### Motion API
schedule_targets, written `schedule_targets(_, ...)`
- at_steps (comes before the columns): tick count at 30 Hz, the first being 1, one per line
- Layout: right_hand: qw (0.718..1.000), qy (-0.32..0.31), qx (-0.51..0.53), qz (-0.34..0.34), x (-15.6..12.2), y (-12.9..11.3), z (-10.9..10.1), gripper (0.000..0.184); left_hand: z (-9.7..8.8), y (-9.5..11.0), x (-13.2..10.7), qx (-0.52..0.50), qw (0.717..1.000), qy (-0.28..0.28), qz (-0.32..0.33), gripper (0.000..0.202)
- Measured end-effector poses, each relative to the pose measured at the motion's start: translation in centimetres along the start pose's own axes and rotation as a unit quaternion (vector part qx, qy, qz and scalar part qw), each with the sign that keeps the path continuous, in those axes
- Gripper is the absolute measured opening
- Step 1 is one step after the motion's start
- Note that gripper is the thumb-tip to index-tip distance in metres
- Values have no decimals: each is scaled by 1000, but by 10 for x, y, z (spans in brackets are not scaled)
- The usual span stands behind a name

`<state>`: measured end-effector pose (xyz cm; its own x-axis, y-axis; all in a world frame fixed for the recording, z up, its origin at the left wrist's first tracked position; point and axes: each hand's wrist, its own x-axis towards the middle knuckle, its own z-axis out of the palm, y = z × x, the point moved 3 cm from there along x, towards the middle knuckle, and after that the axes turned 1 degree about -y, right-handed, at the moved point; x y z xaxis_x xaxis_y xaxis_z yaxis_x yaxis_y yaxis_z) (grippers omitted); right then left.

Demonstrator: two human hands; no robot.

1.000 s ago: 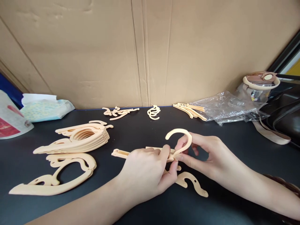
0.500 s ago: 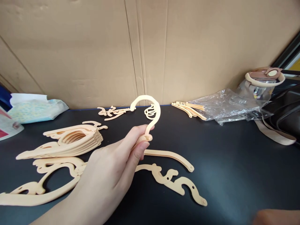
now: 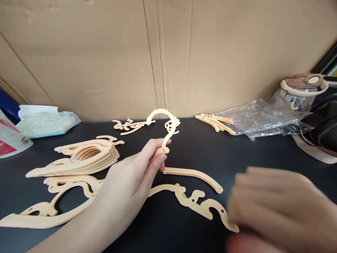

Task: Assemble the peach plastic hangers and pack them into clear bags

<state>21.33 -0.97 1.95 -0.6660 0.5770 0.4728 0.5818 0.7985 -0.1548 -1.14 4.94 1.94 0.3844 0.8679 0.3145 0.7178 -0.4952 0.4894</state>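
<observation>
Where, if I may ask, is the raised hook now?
In the head view, the hook is near centre, pinched in the left hand, above and left of a curved bar.

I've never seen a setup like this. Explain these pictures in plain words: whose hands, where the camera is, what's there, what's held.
There is no machine: these are one person's two bare hands. The camera is worn on that person's head, looking forward and down.

The left hand pinches a pale hook near its base, above a dark surface. The right hand is blurred; I can't tell whether it holds anything.

Between the hands you see a long curved bar and flat, wavy pieces. To the left is a stack of curved frames. Farther back are small loose parts, slim bars, clear plastic wrap and a bottle, in front of upright cardboard.
</observation>
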Motion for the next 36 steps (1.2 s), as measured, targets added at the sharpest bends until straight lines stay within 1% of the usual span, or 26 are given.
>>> schedule_targets(3,994,-23,-99,37,16,20,14,20,2,-3,0,-16,1000,-9,-11,21)
schedule_targets(4,991,-37,-113,55,19,26,19,18,3,-4,1,-21,1000,-13,-19,21)
schedule_targets(6,988,-62,-106,95,22,35,25,12,5,-4,1,-31,999,-17,-32,22)
schedule_targets(9,980,-67,-39,181,22,46,23,13,7,-4,1,-50,998,-26,-39,22)
schedule_targets(10,976,-52,-8,212,22,48,19,12,7,-4,1,-57,997,-30,-39,21)
schedule_targets(12,963,7,67,262,23,53,10,12,7,-5,1,-70,996,-33,-44,21)
schedule_targets(14,943,95,138,288,24,56,0,19,6,-6,2,-87,994,-28,-51,22)
schedule_targets(16,919,176,190,296,24,57,-9,21,6,-6,2,-117,991,-26,-59,24)
schedule_targets(18,907,219,217,286,22,57,-15,19,5,-3,3,-159,985,-34,-63,25)
schedule_targets(20,914,225,220,255,21,54,-17,19,6,0,4,-207,975,-48,-67,27)
schedule_targets(21,924,213,216,232,22,51,-17,20,6,2,4,-228,970,-55,-68,27)
schedule_targets(23,951,153,201,176,23,43,-13,22,8,6,4,-254,962,-68,-70,27)
schedule_targets(25,979,55,159,119,25,33,-4,23,9,9,2,-261,960,-73,-68,27)
schedule_targets(27,993,-32,87,70,25,25,7,24,9,12,1,-270,958,-71,-58,27)
schedule_targets(28,995,-58,53,55,25,22,11,25,9,14,0,-278,957,-69,-54,28)
schedule_targets(31,996,-86,12,35,25,18,18,30,10,16,-2,-289,953,-85,-42,29)
schedule_targets(34,997,-75,-1,35,24,21,19,31,10,18,-3,-286,950,-120,-32,29)
schedule_targets(36,997,-65,-24,21,24,23,17,30,11,18,-3,-303,941,-147,-27,29)
